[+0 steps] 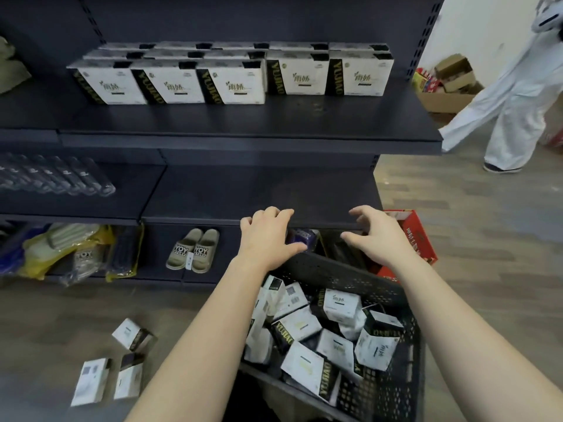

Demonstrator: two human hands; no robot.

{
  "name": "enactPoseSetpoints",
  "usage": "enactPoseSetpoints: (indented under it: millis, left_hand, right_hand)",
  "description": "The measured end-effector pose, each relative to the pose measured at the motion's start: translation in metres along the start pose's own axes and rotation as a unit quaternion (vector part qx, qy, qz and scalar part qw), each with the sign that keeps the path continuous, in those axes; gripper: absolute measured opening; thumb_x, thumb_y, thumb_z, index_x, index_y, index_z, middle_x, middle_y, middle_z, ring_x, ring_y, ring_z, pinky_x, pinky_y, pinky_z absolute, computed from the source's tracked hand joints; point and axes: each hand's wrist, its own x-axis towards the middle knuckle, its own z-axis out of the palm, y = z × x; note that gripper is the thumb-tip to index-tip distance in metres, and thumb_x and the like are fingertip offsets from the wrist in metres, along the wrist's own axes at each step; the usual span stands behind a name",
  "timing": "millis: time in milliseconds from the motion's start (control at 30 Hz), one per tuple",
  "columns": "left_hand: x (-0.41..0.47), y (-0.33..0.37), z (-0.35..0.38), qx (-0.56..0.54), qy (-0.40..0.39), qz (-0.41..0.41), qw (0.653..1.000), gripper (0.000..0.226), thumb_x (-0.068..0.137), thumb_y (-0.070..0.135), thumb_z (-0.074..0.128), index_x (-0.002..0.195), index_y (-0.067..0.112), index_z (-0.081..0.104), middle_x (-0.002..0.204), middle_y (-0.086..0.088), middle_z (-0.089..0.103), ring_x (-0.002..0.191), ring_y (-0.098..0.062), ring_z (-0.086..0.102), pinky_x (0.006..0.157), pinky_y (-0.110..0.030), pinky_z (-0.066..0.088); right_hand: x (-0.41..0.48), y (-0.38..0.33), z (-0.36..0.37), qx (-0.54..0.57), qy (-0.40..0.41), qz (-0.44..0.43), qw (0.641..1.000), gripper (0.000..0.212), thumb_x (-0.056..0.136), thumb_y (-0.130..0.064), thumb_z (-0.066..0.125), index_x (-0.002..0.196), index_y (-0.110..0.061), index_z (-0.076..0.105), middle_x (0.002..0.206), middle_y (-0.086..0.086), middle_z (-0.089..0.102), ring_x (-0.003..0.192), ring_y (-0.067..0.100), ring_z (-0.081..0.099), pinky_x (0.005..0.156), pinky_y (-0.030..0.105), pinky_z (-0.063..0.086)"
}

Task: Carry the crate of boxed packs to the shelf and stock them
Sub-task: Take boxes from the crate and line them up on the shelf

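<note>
Crate (335, 277): sits low between forearms, far rim just under left hand (268, 236) | right hand (379, 236): hovers alongside, less close to rim | grip: both empty, fingers spread | packs (300, 325): lie jumbled inside

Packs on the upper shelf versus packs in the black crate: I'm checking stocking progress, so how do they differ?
The packs on the upper shelf stand upright in neat rows, fronts facing out; the packs in the crate lie jumbled, tilted every way. The shelf packs sit side by side; the crate packs pile over one another. Both are white boxes with a black band.
</note>
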Motion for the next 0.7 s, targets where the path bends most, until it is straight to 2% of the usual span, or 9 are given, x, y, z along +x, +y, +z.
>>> enactPoseSetpoints:
  millis: [133, 300, 700]
  left_hand:
    - [-0.021, 0.007, 0.02, 0.003, -0.023, -0.021, 1.0, 0.078, 0.085, 0.064, 0.057, 0.149, 0.029, 0.029, 0.144, 0.001, 0.039, 0.134, -0.023, 0.035, 0.108, -0.045, 0.025]
    - [-0.037, 0.009, 0.034, -0.004, -0.048, -0.036, 0.998, 0.079, 0.084, 0.063, 0.059, 0.149, 0.03, 0.03, 0.145, 0.0, 0.039, 0.134, -0.024, 0.035, 0.11, -0.047, 0.024]
    - [-0.038, 0.005, 0.046, 0.006, -0.071, -0.005, 0.997, 0.078, 0.084, 0.062, 0.06, 0.149, 0.029, 0.031, 0.144, 0.001, 0.04, 0.133, -0.024, 0.035, 0.11, -0.046, 0.024]
  right_hand:
    - [-0.016, 0.018, 0.005, -0.008, -0.027, 0.011, 1.0, 0.054, 0.084, -0.039, 0.072, 0.133, -0.026, 0.052, 0.124, 0.001, 0.06, 0.108, 0.02, 0.058, 0.087, 0.034, 0.047]
    - [-0.032, 0.028, 0.017, 0.004, -0.048, 0.027, 0.998, 0.054, 0.084, -0.038, 0.072, 0.133, -0.024, 0.052, 0.129, 0.002, 0.058, 0.113, 0.021, 0.057, 0.091, 0.038, 0.05]
    - [-0.055, 0.046, 0.043, 0.016, -0.057, 0.079, 0.995, 0.055, 0.085, -0.036, 0.072, 0.134, -0.023, 0.051, 0.13, 0.003, 0.055, 0.115, 0.022, 0.056, 0.087, 0.034, 0.046]
